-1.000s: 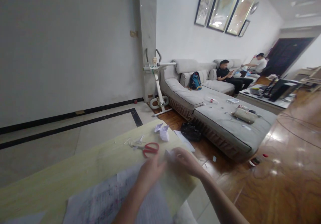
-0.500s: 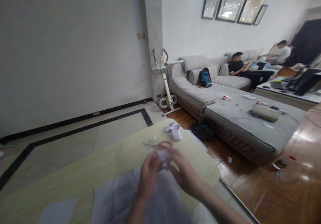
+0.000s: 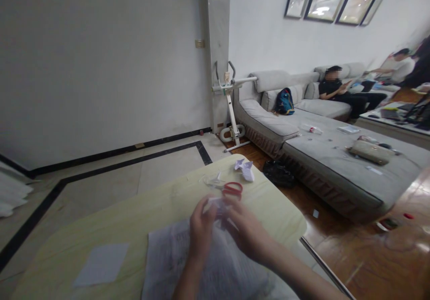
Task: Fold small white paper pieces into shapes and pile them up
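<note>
Between my hands is a small piece of folded white paper (image 3: pixel 217 203), blurred and partly covered by fingers. My left hand (image 3: pixel 202 221) grips its left side, and my right hand (image 3: pixel 243 226) closes on its right side. Both are just above a large printed sheet (image 3: pixel 168 255) on the pale yellow table (image 3: pixel 148 210). Beyond my fingers lie red-handled scissors (image 3: pixel 233 189), with thin paper scraps (image 3: pixel 215 180) by the blades. Folded paper shapes (image 3: pixel 247 171) stand near the table's far corner. A blank white sheet (image 3: pixel 101 264) rests at the left.
A grey sofa (image 3: pixel 331 174) stretches beyond the table, carrying a blue backpack (image 3: pixel 285 101) and a pouch (image 3: pixel 371 151). Two people sit farther back. A white exercise machine (image 3: pixel 231 112) stands by the wall. On the floor next to the sofa lies a black plastic bag (image 3: pixel 278 173).
The view has swung to the right. My hands have come together in front of the scissors with the folded paper between them, and the blank sheet at left shows more fully.
</note>
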Demonstrator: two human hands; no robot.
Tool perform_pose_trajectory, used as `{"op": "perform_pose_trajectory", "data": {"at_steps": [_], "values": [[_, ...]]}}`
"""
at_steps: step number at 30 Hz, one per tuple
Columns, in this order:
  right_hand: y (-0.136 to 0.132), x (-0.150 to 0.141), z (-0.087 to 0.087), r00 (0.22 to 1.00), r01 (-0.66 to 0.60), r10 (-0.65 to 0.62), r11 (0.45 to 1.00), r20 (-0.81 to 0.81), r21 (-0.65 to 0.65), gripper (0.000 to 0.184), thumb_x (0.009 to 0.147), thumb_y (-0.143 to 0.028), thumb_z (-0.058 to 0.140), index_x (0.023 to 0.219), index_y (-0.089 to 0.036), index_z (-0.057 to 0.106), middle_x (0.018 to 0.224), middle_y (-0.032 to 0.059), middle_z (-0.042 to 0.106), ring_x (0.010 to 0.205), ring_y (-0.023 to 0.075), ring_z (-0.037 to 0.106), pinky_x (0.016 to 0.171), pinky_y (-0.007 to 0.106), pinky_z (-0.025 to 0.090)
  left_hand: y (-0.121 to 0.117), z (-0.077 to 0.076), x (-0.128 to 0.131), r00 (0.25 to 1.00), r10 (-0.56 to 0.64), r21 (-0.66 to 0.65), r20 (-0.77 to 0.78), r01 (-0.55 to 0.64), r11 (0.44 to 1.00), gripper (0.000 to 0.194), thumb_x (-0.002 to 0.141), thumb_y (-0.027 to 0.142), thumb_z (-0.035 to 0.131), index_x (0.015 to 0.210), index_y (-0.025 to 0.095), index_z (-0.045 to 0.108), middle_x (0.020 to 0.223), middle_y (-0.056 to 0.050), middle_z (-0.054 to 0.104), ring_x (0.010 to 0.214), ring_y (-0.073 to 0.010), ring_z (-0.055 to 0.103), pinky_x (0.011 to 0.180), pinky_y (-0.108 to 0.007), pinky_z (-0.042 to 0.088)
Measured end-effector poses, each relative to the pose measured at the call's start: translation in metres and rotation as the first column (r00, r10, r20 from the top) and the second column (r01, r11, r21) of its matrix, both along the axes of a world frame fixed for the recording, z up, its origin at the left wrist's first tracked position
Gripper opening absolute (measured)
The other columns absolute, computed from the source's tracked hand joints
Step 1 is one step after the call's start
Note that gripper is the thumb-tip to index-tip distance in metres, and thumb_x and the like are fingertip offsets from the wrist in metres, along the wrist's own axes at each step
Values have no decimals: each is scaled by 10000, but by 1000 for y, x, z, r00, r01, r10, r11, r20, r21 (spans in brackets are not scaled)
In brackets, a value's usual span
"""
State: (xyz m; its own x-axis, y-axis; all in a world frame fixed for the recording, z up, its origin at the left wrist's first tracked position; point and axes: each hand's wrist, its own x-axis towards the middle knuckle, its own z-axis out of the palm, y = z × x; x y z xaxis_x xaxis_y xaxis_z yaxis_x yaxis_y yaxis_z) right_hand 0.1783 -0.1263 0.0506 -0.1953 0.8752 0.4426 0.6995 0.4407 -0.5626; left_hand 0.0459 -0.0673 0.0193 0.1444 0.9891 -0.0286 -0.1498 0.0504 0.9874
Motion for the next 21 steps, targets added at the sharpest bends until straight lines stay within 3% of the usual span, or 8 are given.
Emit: {"op": "perform_pose_trajectory", "data": {"at_steps": [5,13,21], "values": [[0,0,1,997,-18,17,1000,72,15,335,873,-93,487,1178,-228,512,1297,124,488,1142,242,523,893,399,503,0,1,-1,996,52,52,-73,-48,998,438,810,465,566,1067,111,593,1032,-138,687,899,-251,680,736,-318,559],[3,0,1,994,17,-21,999,106,38,277,860,-102,534,1118,-203,539,1277,133,510,1137,254,528,897,410,503,2,-7,-4,993,9,107,-117,4,994,461,861,430,487,1160,94,590,1119,-152,662,977,-256,654,800,-333,543],[3,2,5,997,50,-51,999,58,21,138,878,-154,522,998,-200,572,1219,129,541,1117,251,551,881,409,512,1,-3,-7,982,-17,128,-191,42,991,468,867,401,479,1200,88,580,1131,-140,666,1008,-250,643,842,-323,521]]}}
